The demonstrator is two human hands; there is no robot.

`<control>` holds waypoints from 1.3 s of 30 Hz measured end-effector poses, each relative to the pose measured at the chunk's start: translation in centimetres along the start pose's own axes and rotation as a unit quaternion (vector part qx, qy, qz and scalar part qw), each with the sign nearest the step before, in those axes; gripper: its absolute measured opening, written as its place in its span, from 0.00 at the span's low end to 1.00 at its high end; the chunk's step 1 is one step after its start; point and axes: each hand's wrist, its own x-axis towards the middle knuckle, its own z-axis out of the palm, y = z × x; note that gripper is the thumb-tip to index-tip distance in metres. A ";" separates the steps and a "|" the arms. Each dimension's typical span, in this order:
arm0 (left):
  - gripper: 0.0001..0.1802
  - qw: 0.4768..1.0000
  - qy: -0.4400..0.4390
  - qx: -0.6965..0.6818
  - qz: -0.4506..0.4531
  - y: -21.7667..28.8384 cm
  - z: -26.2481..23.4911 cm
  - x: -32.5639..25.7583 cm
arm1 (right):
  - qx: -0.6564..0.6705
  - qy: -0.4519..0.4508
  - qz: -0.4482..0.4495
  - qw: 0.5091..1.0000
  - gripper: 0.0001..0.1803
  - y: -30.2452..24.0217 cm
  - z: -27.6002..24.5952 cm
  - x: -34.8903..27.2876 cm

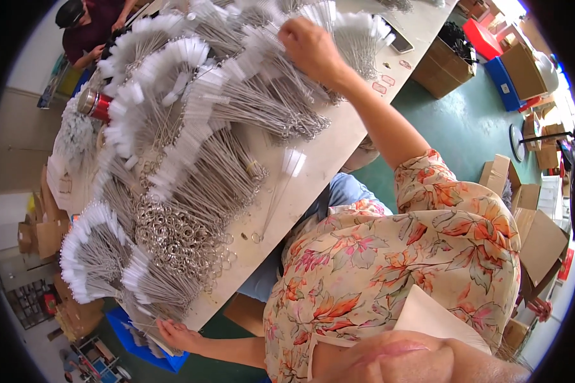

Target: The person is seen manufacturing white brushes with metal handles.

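My right hand [310, 51] is over the far bundles of thin wire brushes [249, 102] with white bristle heads. Its fingers are bent and closed, and whatever is in them is hidden. Down by the table's near left end, my left hand [177, 335] is beside a fan of the same brushes [163, 281]. Its fingers look closed, but I cannot make out what they hold. A few loose brushes [292, 165] lie apart, their wire loops toward the table edge. Among the bundles is a heap of metal rings [176, 230].
A red can [94, 104] stands among the brushes. A phone [399, 39] and small tags [383, 83] lie at the far right. A blue bin [166, 360] sits below my left hand. Cardboard boxes [444, 67] stand on the green floor. Another person [99, 29] works across the table.
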 end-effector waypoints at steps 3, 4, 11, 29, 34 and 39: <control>0.17 0.995 0.050 -0.026 0.077 1.3 1.4 -1.2 | 0.279 0.038 0.159 0.946 0.12 4.2 -2.8 1.7; 0.17 0.996 0.048 -0.023 0.076 2.4 2.1 -2.0 | 0.277 0.037 0.161 0.946 0.12 4.5 -3.3 1.9; 0.17 0.996 -0.017 -0.085 0.032 6.9 7.6 -4.5 | 0.108 -0.308 0.089 0.941 0.08 -0.2 -3.6 3.0; 0.20 0.998 -0.012 -0.058 0.029 7.0 5.8 -6.0 | -0.195 -0.096 0.433 0.875 0.21 24.9 -11.4 -3.8; 0.20 0.994 -0.051 -0.100 0.011 6.3 6.9 -6.8 | -0.044 -0.115 0.500 0.857 0.15 24.4 -8.0 -2.6; 0.19 0.988 -0.099 -0.116 0.020 6.0 7.8 -6.5 | -0.088 -0.063 0.481 0.870 0.16 22.6 -7.8 -0.6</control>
